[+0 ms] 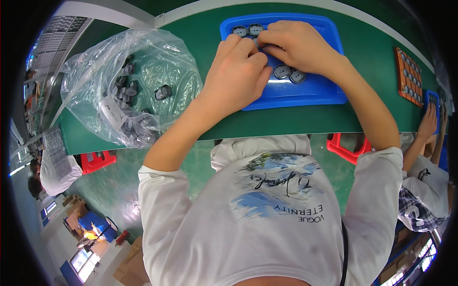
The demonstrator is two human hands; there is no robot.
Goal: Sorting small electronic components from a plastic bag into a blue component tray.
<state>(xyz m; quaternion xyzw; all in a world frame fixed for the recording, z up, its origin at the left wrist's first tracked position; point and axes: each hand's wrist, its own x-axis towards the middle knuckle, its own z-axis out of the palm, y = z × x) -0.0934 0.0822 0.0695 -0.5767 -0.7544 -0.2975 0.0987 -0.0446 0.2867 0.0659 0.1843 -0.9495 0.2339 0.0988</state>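
Both my hands meet over a shallow blue tray (305,95), fingertips almost touching. My left hand (238,71) is closed, its fingers curled and pressed together. My right hand (296,45) is closed too, thumb and fingers pinched at the same spot. Between the fingertips shows the edge of a small grey and black part (256,42); whether it is held or lies in the tray is hidden. Just beyond the left fingers lie two similar rounded parts (255,29). Beneath the right hand, a pair of these parts (282,72) sits side by side on the tray floor.
To the left, a clear plastic bag (176,57) lies open with several loose dark parts (162,92) in it. An orange tray of parts (409,76) rests on the green table (210,128) at right. Beside it a co-worker's hand (428,121) reaches to another blue tray. Red stools (98,163) stand below.
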